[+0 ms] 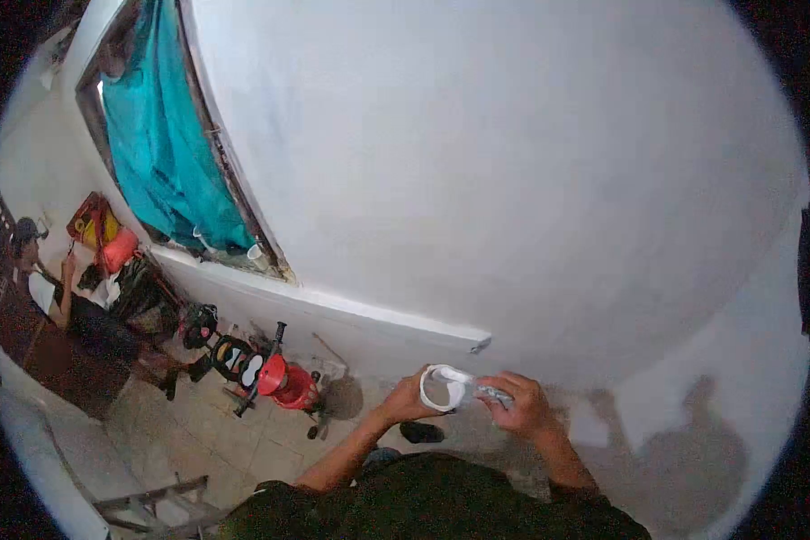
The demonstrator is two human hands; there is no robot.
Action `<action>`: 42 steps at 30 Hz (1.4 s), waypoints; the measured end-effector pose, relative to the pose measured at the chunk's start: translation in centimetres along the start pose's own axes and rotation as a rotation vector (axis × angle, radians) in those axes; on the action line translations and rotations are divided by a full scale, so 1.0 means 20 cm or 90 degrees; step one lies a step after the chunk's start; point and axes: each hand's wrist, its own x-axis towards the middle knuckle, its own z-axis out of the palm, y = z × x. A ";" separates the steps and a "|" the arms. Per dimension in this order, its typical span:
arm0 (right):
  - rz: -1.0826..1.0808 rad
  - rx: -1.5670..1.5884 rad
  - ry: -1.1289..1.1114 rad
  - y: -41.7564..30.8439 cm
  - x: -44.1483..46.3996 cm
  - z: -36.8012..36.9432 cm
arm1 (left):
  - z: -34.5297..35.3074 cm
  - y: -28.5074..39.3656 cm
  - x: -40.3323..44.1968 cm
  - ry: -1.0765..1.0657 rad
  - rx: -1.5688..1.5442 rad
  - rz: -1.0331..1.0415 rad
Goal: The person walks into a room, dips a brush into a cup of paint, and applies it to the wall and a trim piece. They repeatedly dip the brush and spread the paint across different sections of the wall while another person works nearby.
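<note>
My left hand (408,402) is wrapped round the side of a small white tub (440,368) in front of my body. The tub's open mouth faces me, with white material along its inner wall. To the right, my right hand (524,411) is closed round a grey-and-white hand tool (492,392). Its flat, pale end points left and lies close to the tub's rim; I cannot tell whether they touch. The tool's exact kind is too blurred to make out.
A pale wall (513,180) rises ahead, with a ledge (405,317) below. A teal curtain (166,135) covers the window at left. A red-and-black ride-on toy (283,382) stands on the tiled floor (243,450). Another person (81,315) sits at far left.
</note>
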 end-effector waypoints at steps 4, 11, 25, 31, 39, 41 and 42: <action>-0.036 0.023 0.020 -0.02 0.05 0.03 | -0.06 0.01 -0.06 -0.012 0.035 -0.005; 0.039 0.066 0.072 -0.10 0.27 0.00 | -0.22 -0.12 -0.20 0.042 0.078 0.014; -0.105 0.150 0.500 -0.55 2.04 -0.36 | -0.80 -0.62 -0.49 0.121 -0.040 -0.039; -0.346 0.283 0.505 -1.08 2.90 -0.34 | -1.01 -1.01 -0.53 0.153 -0.071 0.026; -0.435 -0.142 0.734 -0.97 3.15 -0.38 | -0.85 -2.09 -0.30 0.068 0.039 0.137; -0.331 -0.233 0.710 -0.93 2.85 -0.54 | -1.23 -0.91 -0.42 0.035 -0.133 0.001; -0.353 -0.293 0.754 -0.76 2.79 -0.67 | -1.24 -0.88 -0.38 0.030 -0.134 0.002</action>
